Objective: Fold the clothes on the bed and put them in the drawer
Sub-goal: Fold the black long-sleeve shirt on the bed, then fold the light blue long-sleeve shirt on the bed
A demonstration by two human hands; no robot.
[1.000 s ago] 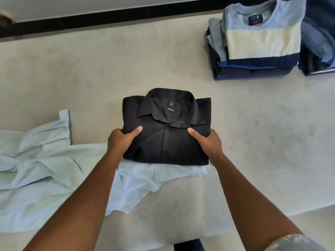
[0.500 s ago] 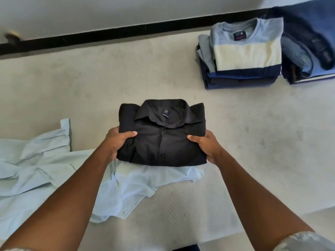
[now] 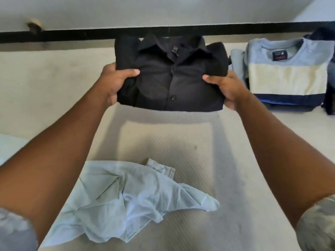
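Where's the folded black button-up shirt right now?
In the head view, the folded black button-up shirt is upper centre, held up off the off-white bed between the left grip and right grip, just left of the folded blue-and-cream striped sweater.

There is one folded black button-up shirt (image 3: 170, 78), one crumpled pale blue shirt (image 3: 126, 201), one folded blue-and-cream striped sweatshirt (image 3: 286, 73), and two hands: left hand (image 3: 116, 82), right hand (image 3: 226, 87).

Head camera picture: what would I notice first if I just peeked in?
The folded black shirt grabs you first: it is held up over the bed at top centre, the left hand and right hand gripping its sides. Below it, a crumpled light blue shirt lies on the bed, and a striped sweater tops a folded pile at far right.
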